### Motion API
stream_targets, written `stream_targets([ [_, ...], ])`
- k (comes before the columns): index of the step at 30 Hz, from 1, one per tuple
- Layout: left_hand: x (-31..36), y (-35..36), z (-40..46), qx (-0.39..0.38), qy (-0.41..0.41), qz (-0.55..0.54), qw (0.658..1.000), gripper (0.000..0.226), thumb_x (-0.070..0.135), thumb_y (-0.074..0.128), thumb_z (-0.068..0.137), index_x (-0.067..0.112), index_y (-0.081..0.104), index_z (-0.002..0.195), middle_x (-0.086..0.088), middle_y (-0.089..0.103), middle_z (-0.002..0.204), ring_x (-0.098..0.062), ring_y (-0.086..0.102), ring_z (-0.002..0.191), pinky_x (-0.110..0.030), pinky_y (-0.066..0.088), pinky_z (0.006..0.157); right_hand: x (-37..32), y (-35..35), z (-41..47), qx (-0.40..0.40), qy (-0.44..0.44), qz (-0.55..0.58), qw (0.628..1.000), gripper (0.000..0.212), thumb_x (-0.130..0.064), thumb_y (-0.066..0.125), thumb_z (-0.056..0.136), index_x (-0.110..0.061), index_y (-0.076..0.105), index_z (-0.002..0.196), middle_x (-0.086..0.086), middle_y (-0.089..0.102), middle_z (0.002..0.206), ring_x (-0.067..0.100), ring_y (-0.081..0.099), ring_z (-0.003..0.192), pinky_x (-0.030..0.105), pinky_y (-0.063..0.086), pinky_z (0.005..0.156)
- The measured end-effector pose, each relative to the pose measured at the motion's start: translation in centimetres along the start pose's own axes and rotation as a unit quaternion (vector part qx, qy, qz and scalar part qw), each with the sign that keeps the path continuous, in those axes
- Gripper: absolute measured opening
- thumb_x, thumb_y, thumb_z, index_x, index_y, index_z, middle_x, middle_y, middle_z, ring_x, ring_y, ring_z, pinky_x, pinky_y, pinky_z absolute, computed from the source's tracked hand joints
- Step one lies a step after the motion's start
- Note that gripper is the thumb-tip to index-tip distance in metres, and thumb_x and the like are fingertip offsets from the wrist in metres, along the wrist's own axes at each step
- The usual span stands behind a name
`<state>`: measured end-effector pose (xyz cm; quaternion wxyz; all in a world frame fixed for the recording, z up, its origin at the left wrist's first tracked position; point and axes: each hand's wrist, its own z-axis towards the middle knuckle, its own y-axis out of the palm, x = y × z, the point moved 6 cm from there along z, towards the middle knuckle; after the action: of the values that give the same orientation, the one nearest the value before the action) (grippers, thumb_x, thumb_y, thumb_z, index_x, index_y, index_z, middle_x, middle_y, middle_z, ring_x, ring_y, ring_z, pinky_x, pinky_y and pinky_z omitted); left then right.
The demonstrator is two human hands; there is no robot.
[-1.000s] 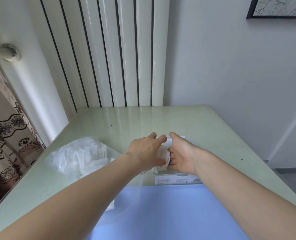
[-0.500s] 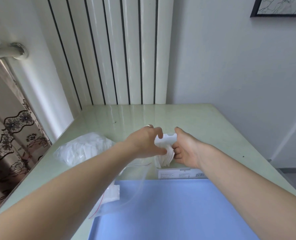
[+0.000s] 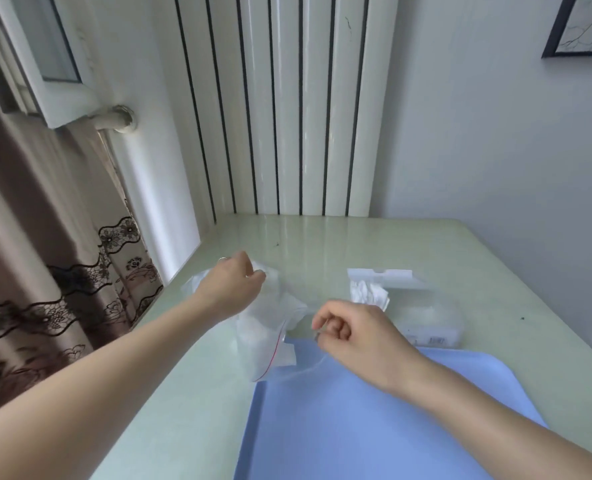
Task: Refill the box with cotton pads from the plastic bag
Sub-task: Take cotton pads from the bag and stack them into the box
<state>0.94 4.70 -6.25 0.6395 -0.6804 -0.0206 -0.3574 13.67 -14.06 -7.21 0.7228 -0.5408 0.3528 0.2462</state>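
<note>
My left hand (image 3: pixel 230 284) is curled into the bag (image 3: pixel 270 327), seemingly pinching pads, though I can't see what it holds; my right hand (image 3: pixel 351 332) pinches the bag's open lip. I'd keep that mouth taut, draw a tidy stack, and carry it right to the box (image 3: pixel 408 306), where pads (image 3: pixel 369 294) already stand.

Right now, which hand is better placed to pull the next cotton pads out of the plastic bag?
Left. The left hand is already at the plastic bag, over its bunched far end where the pads sit. The right hand is pinching the bag's open edge near the blue tray, steadying it.
</note>
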Motion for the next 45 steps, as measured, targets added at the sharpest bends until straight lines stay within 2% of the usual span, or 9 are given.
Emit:
stream_targets([
  [5, -4.2, 0.0, -1.7, -0.016, -0.094, -0.013, 0.995, 0.047, 0.044, 0.045, 0.095, 0.003, 0.042, 0.119, -0.019, 0.054, 0.116, -0.033, 0.053, 0.096, -0.035, 0.038, 0.072, -0.1, 6.1, 0.5, -0.072, -0.113, -0.215, 0.967, 0.036, -0.005, 0.038, 0.096, -0.018, 0.067, 0.113, -0.009, 0.055, 0.108, 0.011, 0.05, 0.101, 0.021, 0.043, 0.088],
  [9, -5.5, 1.0, -2.4, -0.066, -0.168, -0.168, 0.969, 0.066, 0.043, 0.052, 0.095, -0.002, 0.03, 0.138, -0.007, 0.054, 0.091, -0.025, 0.061, 0.082, -0.032, 0.052, 0.066, 0.7, 7.5, 2.8, -0.023, 0.009, -0.155, 0.988, 0.024, -0.01, 0.038, 0.098, -0.014, 0.049, 0.077, 0.002, 0.052, 0.093, 0.025, 0.052, 0.084, 0.033, 0.045, 0.072],
  [14, -5.7, 1.7, -2.4, -0.093, -0.167, -0.224, 0.956, 0.052, 0.039, 0.05, 0.098, 0.005, 0.033, 0.134, -0.003, 0.052, 0.093, -0.017, 0.06, 0.078, -0.028, 0.057, 0.064, 2.6, 8.9, 4.6, -0.085, 0.126, -0.127, 0.98, 0.027, -0.037, 0.058, 0.089, -0.022, 0.059, 0.111, -0.003, 0.067, 0.104, 0.023, 0.062, 0.097, 0.033, 0.054, 0.079],
  [18, -5.6, 2.0, -2.1, -0.106, -0.161, -0.235, 0.953, 0.047, 0.039, 0.049, 0.098, 0.007, 0.036, 0.129, -0.002, 0.051, 0.092, -0.015, 0.059, 0.076, -0.027, 0.055, 0.062, 2.6, 8.6, 5.2, -0.102, 0.138, -0.145, 0.974, 0.034, -0.042, 0.066, 0.08, -0.026, 0.058, 0.109, -0.007, 0.067, 0.105, 0.018, 0.062, 0.099, 0.029, 0.053, 0.084],
  [21, -5.7, 2.2, -2.1, -0.11, -0.157, -0.234, 0.953, 0.045, 0.04, 0.049, 0.098, 0.007, 0.037, 0.127, -0.003, 0.053, 0.091, -0.016, 0.059, 0.077, -0.028, 0.056, 0.064, 2.5, 8.2, 5.1, -0.144, 0.17, -0.119, 0.968, 0.015, -0.026, 0.068, 0.077, -0.019, 0.055, 0.075, -0.005, 0.054, 0.073, 0.015, 0.053, 0.067, 0.021, 0.044, 0.061],
  [24, -5.9, 2.4, -2.1, -0.114, -0.16, -0.232, 0.953, 0.046, 0.041, 0.048, 0.098, 0.008, 0.037, 0.128, -0.004, 0.054, 0.091, -0.017, 0.06, 0.081, -0.029, 0.056, 0.067, 3.0, 7.4, 4.8, -0.168, 0.219, -0.082, 0.958, 0.026, -0.006, 0.063, 0.063, -0.019, 0.041, 0.059, 0.005, 0.04, 0.065, 0.019, 0.04, 0.062, 0.029, 0.034, 0.062],
  [31, -5.6, 2.3, -2.1, -0.106, -0.154, -0.232, 0.955, 0.045, 0.037, 0.048, 0.099, 0.006, 0.037, 0.13, -0.002, 0.051, 0.095, -0.014, 0.058, 0.077, -0.027, 0.055, 0.062, 2.8, 4.8, 4.1, -0.187, 0.247, 0.065, 0.948, 0.019, 0.003, 0.063, 0.079, -0.007, 0.063, 0.096, 0.008, 0.063, 0.085, 0.021, 0.063, 0.074, 0.028, 0.056, 0.068],
  [39, -5.1, 2.3, -1.9, -0.106, -0.151, -0.224, 0.957, 0.04, 0.033, 0.048, 0.099, 0.007, 0.039, 0.128, -0.002, 0.051, 0.095, -0.014, 0.057, 0.077, -0.027, 0.055, 0.063, 3.8, 6.4, 3.8, -0.005, 0.284, 0.394, 0.874, 0.019, 0.013, 0.052, 0.089, 0.008, 0.068, 0.097, 0.017, 0.072, 0.096, 0.024, 0.069, 0.085, 0.031, 0.059, 0.077],
  [45, -5.8, 2.3, -1.8, -0.109, -0.154, -0.212, 0.959, 0.043, 0.035, 0.048, 0.099, 0.007, 0.038, 0.13, -0.002, 0.051, 0.096, -0.015, 0.058, 0.082, -0.028, 0.056, 0.065, 4.1, 9.4, 5.5, 0.058, 0.292, 0.315, 0.901, 0.015, -0.002, 0.056, 0.084, 0.0, 0.071, 0.086, 0.008, 0.069, 0.085, 0.022, 0.061, 0.077, 0.042, 0.054, 0.09],
])
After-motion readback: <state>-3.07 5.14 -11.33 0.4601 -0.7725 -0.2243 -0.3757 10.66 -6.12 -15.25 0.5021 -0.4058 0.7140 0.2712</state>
